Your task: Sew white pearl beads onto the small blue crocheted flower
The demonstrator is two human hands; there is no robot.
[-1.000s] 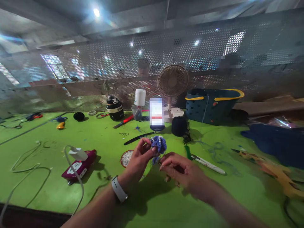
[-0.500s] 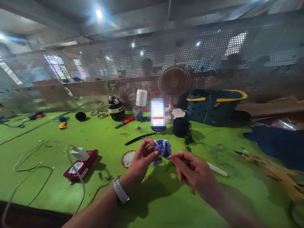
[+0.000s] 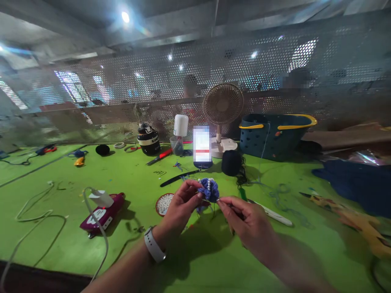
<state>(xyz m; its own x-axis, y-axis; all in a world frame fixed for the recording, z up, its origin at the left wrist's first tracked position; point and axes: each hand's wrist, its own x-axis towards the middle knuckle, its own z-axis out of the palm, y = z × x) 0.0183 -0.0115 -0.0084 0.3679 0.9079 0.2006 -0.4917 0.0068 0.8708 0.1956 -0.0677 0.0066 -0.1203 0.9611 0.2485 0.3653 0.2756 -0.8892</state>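
Purple crocheted piece (image 3: 210, 190): lower centre of frame, partly hidden by the left hand (image 3: 183, 204) pinching it. Right hand (image 3: 246, 215): fingertips pressed together, contents indiscernible; raised to the piece's edge since one second earlier.

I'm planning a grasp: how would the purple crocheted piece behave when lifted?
The purple crocheted piece will probably squash, since its ruffled yarn looks soft. It's likely light, as the left hand holds it in a pinch.
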